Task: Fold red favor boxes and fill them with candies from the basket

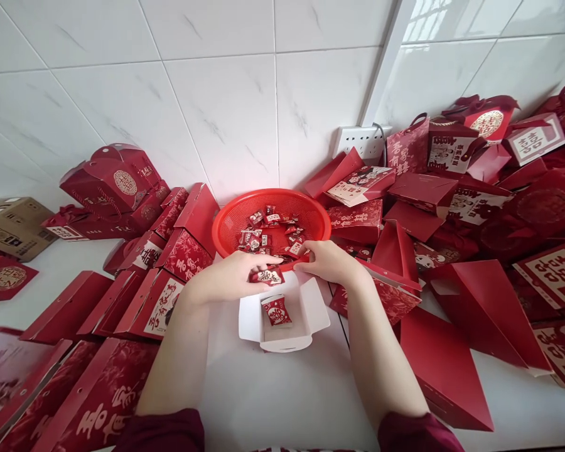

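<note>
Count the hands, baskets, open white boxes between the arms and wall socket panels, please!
Hands: 2 (left hand, right hand)
Red basket: 1
Open white box: 1
Wall socket panel: 1
Total: 5

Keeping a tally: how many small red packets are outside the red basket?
2 visible: a packet in the left hand, a second packet inside the open white box. More may be hidden beneath it or by fingers.
</note>
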Demonstrator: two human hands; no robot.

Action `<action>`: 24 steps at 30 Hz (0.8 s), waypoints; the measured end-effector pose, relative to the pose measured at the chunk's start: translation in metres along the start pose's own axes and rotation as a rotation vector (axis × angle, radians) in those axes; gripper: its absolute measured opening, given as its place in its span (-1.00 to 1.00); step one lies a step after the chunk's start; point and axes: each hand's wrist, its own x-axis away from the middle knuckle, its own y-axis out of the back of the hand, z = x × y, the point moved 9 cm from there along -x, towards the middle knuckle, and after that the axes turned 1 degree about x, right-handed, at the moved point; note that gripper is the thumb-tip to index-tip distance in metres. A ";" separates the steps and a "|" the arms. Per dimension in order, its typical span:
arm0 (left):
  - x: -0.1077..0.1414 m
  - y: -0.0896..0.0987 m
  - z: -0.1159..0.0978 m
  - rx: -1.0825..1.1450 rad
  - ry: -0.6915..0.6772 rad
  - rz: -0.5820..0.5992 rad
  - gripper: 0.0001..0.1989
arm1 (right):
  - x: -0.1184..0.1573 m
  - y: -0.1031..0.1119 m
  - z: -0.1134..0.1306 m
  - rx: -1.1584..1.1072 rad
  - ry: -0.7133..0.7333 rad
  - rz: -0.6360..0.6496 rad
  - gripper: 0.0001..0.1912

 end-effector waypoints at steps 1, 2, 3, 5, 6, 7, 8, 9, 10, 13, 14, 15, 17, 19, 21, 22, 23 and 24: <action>0.001 0.002 0.001 -0.029 0.006 -0.015 -0.44 | 0.000 0.000 0.000 -0.002 -0.001 -0.001 -0.83; 0.003 0.004 0.001 -0.054 0.012 -0.028 -0.46 | 0.000 0.000 0.000 -0.004 -0.002 -0.002 -0.83; 0.004 0.005 0.000 -0.078 0.019 -0.034 -0.47 | 0.000 0.000 0.000 -0.006 -0.002 -0.003 -0.83; 0.006 0.006 -0.001 -0.113 0.036 -0.030 -0.46 | 0.000 0.000 -0.001 -0.009 -0.002 -0.004 -0.83; 0.006 0.006 -0.003 -0.122 0.041 -0.026 -0.45 | 0.000 0.000 -0.001 -0.010 -0.001 -0.004 -0.83; 0.006 0.006 -0.005 -0.125 0.043 -0.024 -0.44 | 0.000 -0.001 -0.001 -0.009 -0.001 -0.003 -0.82; 0.005 0.007 -0.006 -0.125 0.043 -0.024 -0.43 | 0.000 -0.001 -0.001 -0.008 -0.001 -0.002 -0.82; 0.004 0.007 -0.008 -0.124 0.041 -0.025 -0.44 | 0.000 0.000 -0.001 -0.008 -0.001 -0.001 -0.81; 0.003 0.007 -0.009 -0.124 0.037 -0.025 -0.45 | 0.000 0.000 0.000 -0.008 -0.001 -0.001 -0.81; 0.000 0.000 -0.013 -0.124 0.008 0.033 -0.51 | 0.000 0.001 0.001 -0.011 0.004 -0.005 -0.82; -0.001 -0.004 -0.014 -0.123 -0.009 0.065 -0.55 | 0.000 0.001 0.002 -0.012 0.005 -0.006 -0.82; -0.001 -0.008 -0.015 -0.120 -0.029 0.104 -0.59 | 0.001 0.001 0.002 -0.012 0.007 -0.008 -0.83; 0.000 -0.018 -0.016 -0.106 -0.052 0.181 -0.64 | 0.001 0.001 0.002 -0.010 0.009 -0.008 -0.83; 0.000 -0.023 -0.017 -0.076 -0.064 0.212 -0.60 | 0.001 0.000 0.002 -0.007 0.011 -0.009 -0.84; -0.001 -0.018 -0.019 -0.034 -0.089 0.148 -0.52 | 0.001 0.000 0.002 -0.004 0.011 -0.010 -0.84; -0.002 -0.011 -0.018 -0.015 -0.100 0.071 -0.52 | 0.001 -0.001 0.001 -0.003 0.010 -0.010 -0.83; -0.004 -0.002 -0.015 -0.004 -0.105 -0.025 -0.55 | 0.001 -0.001 0.001 -0.002 0.008 -0.010 -0.83; -0.005 0.008 -0.010 0.000 -0.097 -0.129 -0.58 | 0.000 -0.001 0.000 -0.002 0.005 -0.010 -0.81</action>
